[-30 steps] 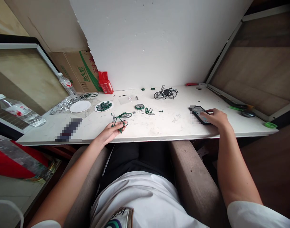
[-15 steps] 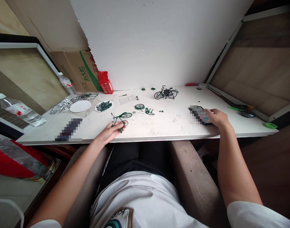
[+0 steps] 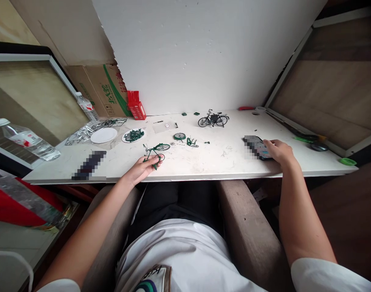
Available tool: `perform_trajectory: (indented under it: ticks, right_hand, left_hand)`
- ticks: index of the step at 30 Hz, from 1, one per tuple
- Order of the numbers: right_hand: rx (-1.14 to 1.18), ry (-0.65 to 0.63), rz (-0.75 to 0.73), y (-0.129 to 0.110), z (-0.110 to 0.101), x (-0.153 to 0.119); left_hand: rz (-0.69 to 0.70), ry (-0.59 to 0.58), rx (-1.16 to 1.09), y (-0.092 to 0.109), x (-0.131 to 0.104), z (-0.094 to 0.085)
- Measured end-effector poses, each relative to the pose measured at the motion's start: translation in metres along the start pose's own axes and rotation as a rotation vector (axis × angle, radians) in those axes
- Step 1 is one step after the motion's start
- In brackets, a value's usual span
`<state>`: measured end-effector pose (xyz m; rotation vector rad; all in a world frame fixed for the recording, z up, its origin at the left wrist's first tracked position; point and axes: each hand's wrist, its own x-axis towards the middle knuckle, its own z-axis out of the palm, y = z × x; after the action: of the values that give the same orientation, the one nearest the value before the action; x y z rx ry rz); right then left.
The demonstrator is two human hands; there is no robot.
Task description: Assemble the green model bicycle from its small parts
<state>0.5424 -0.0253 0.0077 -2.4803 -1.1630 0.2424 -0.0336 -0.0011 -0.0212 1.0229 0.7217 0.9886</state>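
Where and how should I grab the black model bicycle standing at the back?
Come from above and lightly pinch the dark panel amid the frame of the black model bicycle, front to back. It stands upright, side-on; that flat panel looks sturdier than the thin-spoked wheels.

Left hand [image 3: 143, 169] pinches, arm reaching forward; right hand [image 3: 279, 153] hovers palm-down, fingers extended.

Setting: probably a home or small hobby space, type not certain; white counter [image 3: 222, 162] with model bicycle [image 3: 214, 119] and green parts [image 3: 191, 142], water bottles [image 3: 30, 140], cardboard box [image 3: 103, 89], window-like frames [image 3: 24, 101] at both sides
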Motion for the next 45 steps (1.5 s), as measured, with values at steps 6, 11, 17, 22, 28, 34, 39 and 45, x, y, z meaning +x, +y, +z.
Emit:
perform_trajectory:
  ticks: [6,11,17,22,28,34,39,45]
  right_hand:
    - [0.006,0.003,-0.001,-0.001,-0.001,-0.002]
    - [0.008,0.003,-0.002,-0.002,-0.002,-0.005]
    - [-0.008,-0.009,0.011,-0.004,-0.004,-0.007]
    - [-0.017,-0.008,0.014,-0.005,-0.003,-0.007]
    - [-0.023,-0.004,0.004,-0.004,-0.002,-0.006]
    - [-0.038,0.004,-0.005,-0.002,0.0,-0.002]
    - [-0.033,0.019,-0.028,0.002,0.003,0.003]
    - [-0.036,0.025,-0.044,0.003,0.003,0.005]
  left_hand:
    - [0.005,-0.003,0.0,-0.001,0.001,-0.003]
    - [0.006,-0.011,-0.003,-0.001,0.001,-0.003]
    - [0.004,-0.003,-0.009,-0.001,0.0,-0.001]
    - [0.006,-0.017,-0.011,0.002,-0.001,0.002]
    - [-0.004,-0.022,0.008,0.004,-0.002,0.004]
    - [0.017,-0.025,0.014,0.004,-0.002,0.005]
    - [0.008,-0.013,0.014,0.006,-0.002,0.008]
    - [0.004,-0.012,0.017,0.008,-0.003,0.009]
